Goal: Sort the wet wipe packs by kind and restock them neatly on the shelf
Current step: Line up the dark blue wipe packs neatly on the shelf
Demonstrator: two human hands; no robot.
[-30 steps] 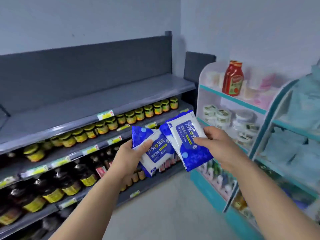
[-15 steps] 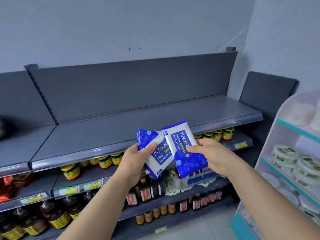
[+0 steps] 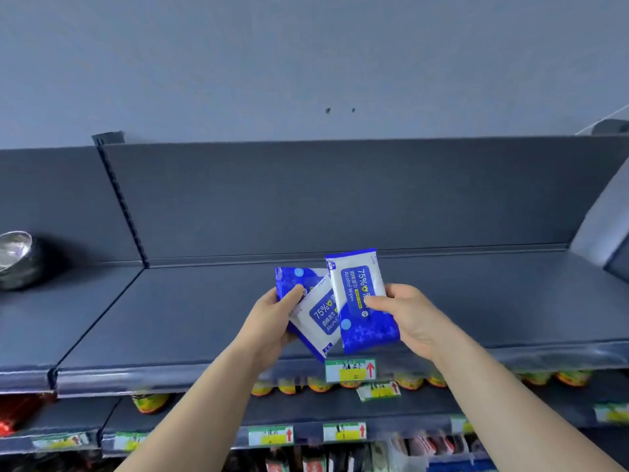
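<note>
Between the fingers: an upright blue-and-white plastic wipe pack (image 3: 360, 301) was pinched by the right hand (image 3: 405, 315). It overlapped a tilted blue-and-white plastic wipe pack (image 3: 316, 316) gripped by the left hand (image 3: 274, 318).
Behind the fingers: the dark grey metal shelf (image 3: 204, 318) carried no pack where visible.
Below the fingers: a green-and-yellow price tag (image 3: 350, 369) sat on the shelf lip.
Far left of the fingers: a shiny steel bowl (image 3: 17, 258) stood.
Progress: both packs looked alike, so sorting this pair seemed done; placing had not started.
</note>
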